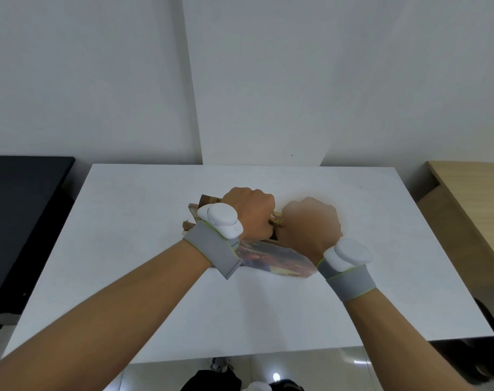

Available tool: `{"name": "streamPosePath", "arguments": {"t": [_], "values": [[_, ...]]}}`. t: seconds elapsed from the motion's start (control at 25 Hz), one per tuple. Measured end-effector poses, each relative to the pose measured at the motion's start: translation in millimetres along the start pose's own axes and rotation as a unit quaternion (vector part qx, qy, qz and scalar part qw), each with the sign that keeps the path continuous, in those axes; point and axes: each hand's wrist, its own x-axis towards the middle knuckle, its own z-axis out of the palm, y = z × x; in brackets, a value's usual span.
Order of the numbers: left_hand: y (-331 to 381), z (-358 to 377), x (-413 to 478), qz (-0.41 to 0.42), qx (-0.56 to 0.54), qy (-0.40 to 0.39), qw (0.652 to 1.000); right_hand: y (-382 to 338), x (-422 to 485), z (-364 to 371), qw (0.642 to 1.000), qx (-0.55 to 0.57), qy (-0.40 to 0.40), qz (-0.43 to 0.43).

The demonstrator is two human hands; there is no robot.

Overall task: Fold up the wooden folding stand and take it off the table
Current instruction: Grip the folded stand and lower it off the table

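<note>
Item one: white counter [155, 277], filling the lower half of my view, a white wall behind it at 12 o'clock.

Item two: wooden folding stand [271, 259], lying at the counter's middle, mostly hidden under both hands. I see wood pieces poking out at its 10 o'clock end and a flat panel with a blurred coloured surface running toward 4 o'clock. Whether it is fully folded I cannot tell.

Item three: left hand [250, 214], curled into a fist over the stand's far end, fingers wrapped down on the wood. A grey wrist strap [213, 249] with a white sensor pod [220, 218] sits on that wrist.

Item four: right hand [310, 227], just beside the left at its 3 o'clock, also curled closed and motion-blurred; it appears to clutch the stand's middle, though the fingers are out of sight. It wears a matching strap and pod.

Item five: dark table [20, 221] at 9 o'clock; light wooden table [471, 198] at 3 o'clock.
</note>
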Motion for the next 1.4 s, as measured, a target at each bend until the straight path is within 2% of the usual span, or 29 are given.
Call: {"name": "streamPosePath", "arguments": {"t": [0.2,0.6,0.84,1.12,1.4], "values": [[28.9,-11.3,-19.5,-0.015,-0.007,0.004,1.000,12.9,-31.6,-9.6,0.999,0.021,0.029,-0.006],[156.0,-3.6,-111.1,-0.058,-0.021,-0.037,0.997,39.5,-178.7,-7.3,0.998,0.047,0.021,-0.040],[187.7,14.2,-164.4,-0.079,-0.035,-0.053,0.995,26.4,-233.1,1.0,0.995,0.066,0.014,-0.069],[173.4,31.8,-242.0,-0.107,-0.041,-0.067,0.991,-37.5,-270.9,5.6,0.992,0.081,-0.003,-0.094],[106.3,51.2,-382.1,-0.159,-0.056,-0.069,0.983,-174.9,-305.9,-6.9,0.986,0.069,-0.017,-0.153]]}}
